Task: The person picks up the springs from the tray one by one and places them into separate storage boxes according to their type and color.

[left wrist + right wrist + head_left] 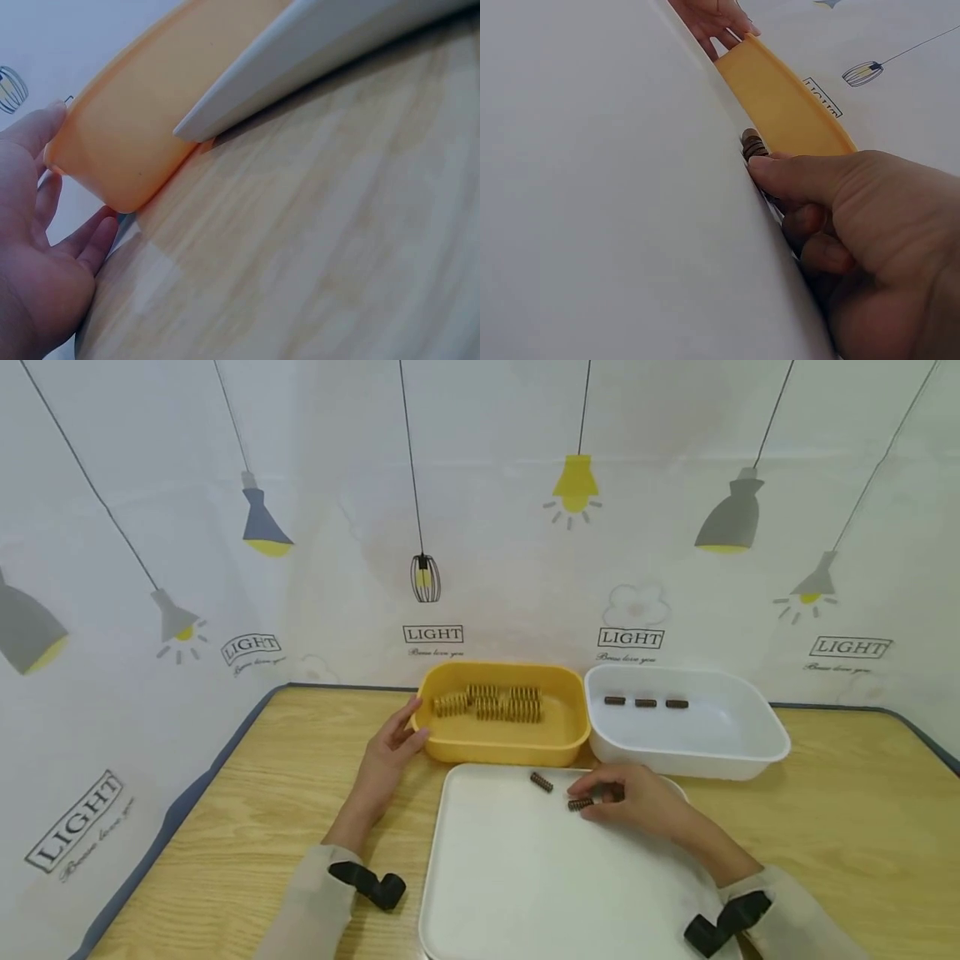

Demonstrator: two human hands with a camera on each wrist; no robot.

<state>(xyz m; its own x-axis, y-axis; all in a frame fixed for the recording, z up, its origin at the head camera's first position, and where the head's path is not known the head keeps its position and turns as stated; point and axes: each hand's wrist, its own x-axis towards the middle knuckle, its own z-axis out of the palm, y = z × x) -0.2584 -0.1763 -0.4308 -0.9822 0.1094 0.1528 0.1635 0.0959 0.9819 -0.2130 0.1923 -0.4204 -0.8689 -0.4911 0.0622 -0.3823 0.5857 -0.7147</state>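
In the head view my left hand point(386, 756) rests against the left end of a yellow bin point(502, 753), its fingers fairly straight near the rim. That bin holds several gold-coloured coil springs point(487, 706). Over the upper right of a white tray point(525, 868), my right hand point(637, 797) pinches a small dark brown coil spring point(579, 805) between thumb and fingers. A second brown spring point(542, 782) lies on the tray to its left. In the right wrist view, a brown spring point(753, 144) shows by the thumb tip; the curled fingers partly hide what is beneath them.
Right of the yellow bin, side by side with it, stands a white bin point(690, 762) with three brown springs point(645, 702) in a row. Both bins stand behind the tray on a wooden table point(247, 827). A printed cloth point(510, 527) hangs behind.
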